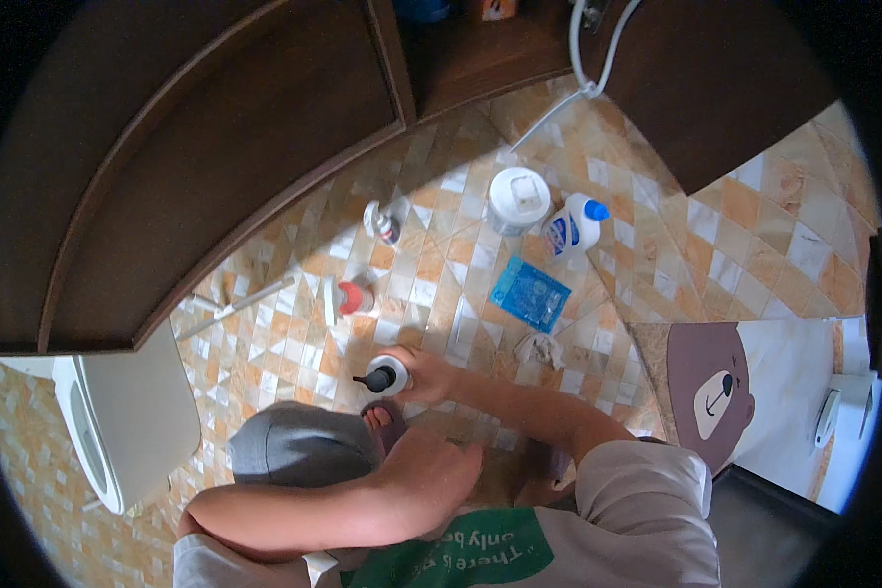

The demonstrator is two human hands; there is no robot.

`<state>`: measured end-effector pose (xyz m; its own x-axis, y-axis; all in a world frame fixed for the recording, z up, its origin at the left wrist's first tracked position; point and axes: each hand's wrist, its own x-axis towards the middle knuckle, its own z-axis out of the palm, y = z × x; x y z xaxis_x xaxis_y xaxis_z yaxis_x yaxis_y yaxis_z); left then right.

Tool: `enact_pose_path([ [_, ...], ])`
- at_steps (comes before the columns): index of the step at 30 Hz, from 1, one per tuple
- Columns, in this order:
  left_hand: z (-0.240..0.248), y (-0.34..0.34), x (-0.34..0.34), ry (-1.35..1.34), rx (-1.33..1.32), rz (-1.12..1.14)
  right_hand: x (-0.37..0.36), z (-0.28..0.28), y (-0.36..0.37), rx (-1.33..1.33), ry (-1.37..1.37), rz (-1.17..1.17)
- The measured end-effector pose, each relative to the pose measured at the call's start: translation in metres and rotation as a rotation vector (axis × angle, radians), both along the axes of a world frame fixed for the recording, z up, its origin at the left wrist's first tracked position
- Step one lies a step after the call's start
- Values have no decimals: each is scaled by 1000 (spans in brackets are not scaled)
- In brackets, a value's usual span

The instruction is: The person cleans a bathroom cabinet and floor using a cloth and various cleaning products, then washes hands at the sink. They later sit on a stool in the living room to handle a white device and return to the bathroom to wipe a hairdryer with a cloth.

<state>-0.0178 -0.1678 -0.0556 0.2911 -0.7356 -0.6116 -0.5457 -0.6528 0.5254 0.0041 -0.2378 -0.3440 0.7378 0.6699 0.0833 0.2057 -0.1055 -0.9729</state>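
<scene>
Low over the tiled floor, my right hand [419, 374] is wrapped round a white bottle with a black pump top [380, 378], which stands upright in front of my foot. My left forearm lies across my bent knee, and my left hand [439, 477] hangs beside it, its back toward me and most of its fingers hidden. Ahead of the pump bottle are a red bottle with a white trigger head [356, 298] and a small clear spray bottle [386, 227]. A flat blue packet [531, 294] lies to the right, above a crumpled whitish scrap [538, 349].
A round white lidded tub [517, 201] stands beside a white bottle with a blue cap [574, 227]. Dark brown cabinet doors [235, 147] hang open ahead, with a white hose [590, 90] coming down. A white plastic piece [137, 421] stands left; a bear-patterned mat [701, 382] lies right.
</scene>
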Motion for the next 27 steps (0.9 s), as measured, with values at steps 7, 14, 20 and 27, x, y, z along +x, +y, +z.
enact_pose_path([
  [7, 7, 6, 3, 51, 20, -28, 45, 126, -51, -72, 18, -535],
  [14, 4, 3, 7, 11, -10, -78, 170, 301, -111, 87, -670, -994],
  [20, -4, 5, 4, -6, -53, -64, 282, 343, -89, -204, -568, -1125],
  [27, -11, 2, 7, 36, 31, -59, 354, 326, -50, -194, -486, -818],
])
